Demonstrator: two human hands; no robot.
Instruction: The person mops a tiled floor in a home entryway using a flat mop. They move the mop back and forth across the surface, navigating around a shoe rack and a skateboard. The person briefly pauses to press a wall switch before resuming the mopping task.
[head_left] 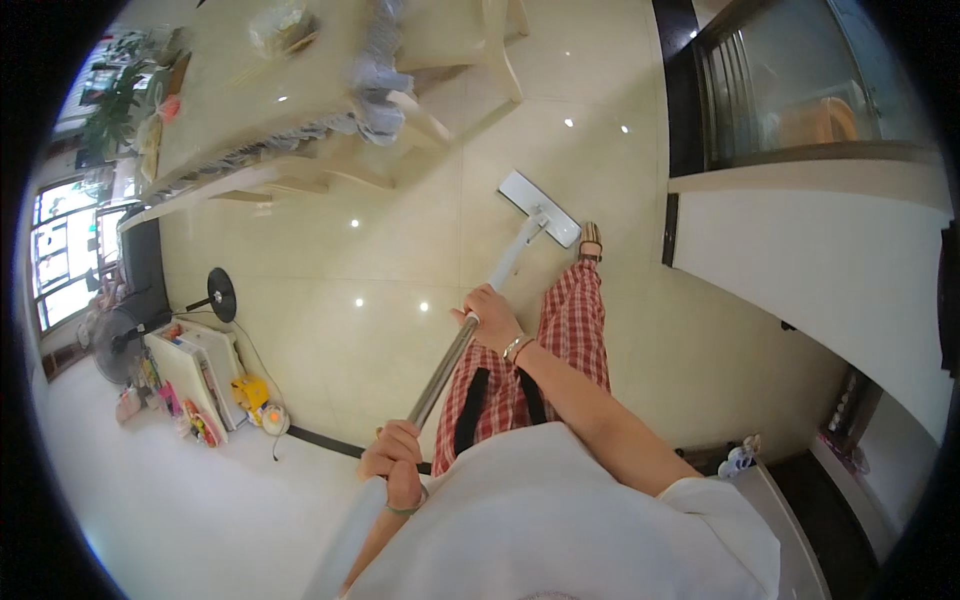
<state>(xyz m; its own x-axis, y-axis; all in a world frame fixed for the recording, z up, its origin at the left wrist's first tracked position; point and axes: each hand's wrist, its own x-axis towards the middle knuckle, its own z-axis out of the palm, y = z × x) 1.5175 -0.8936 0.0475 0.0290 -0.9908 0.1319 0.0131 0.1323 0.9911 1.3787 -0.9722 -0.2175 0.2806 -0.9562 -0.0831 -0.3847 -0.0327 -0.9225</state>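
A flat mop slants across the floor before me, its metal pole (446,371) running up toward my body. At its far end the white rectangular mop head (522,192) lies on the tiles, close to my sandalled foot (590,241). My left hand (394,462) is closed round the upper end of the pole, near my waist. Lower down, my right hand (492,318) wraps the pole just above its white lower section (512,258). A bracelet (517,348) circles my right wrist.
Far left stand a table (250,110) with a plastic-edged cover and pale chairs (425,122). At left are a fan (118,345), a black round base (221,295), a cord and a rack of toys (190,370). A white counter (800,250) and glass cabinet (800,80) border the right.
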